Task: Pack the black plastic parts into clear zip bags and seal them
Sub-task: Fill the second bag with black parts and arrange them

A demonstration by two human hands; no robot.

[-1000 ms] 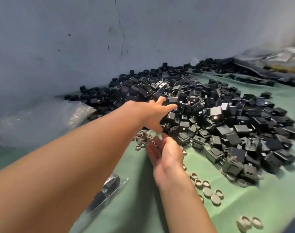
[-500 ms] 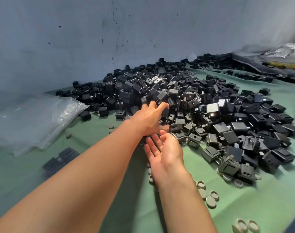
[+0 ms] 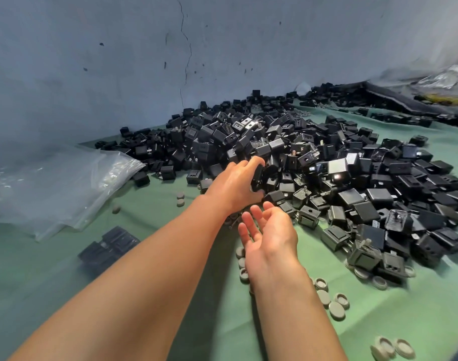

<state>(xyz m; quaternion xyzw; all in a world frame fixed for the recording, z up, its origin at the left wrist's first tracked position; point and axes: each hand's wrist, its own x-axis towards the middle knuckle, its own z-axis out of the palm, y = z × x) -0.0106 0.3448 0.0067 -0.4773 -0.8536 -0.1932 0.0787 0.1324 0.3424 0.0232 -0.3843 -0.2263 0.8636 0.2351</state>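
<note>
A blue-grey wall [image 3: 92, 61] fills the upper half of the frame ahead of me, matte and flecked with dark specks. A thin crack [image 3: 187, 48] runs down it just left of centre. Below it, a green sheet [image 3: 418, 308] covers the surface I work on. The light is soft and dim.
</note>
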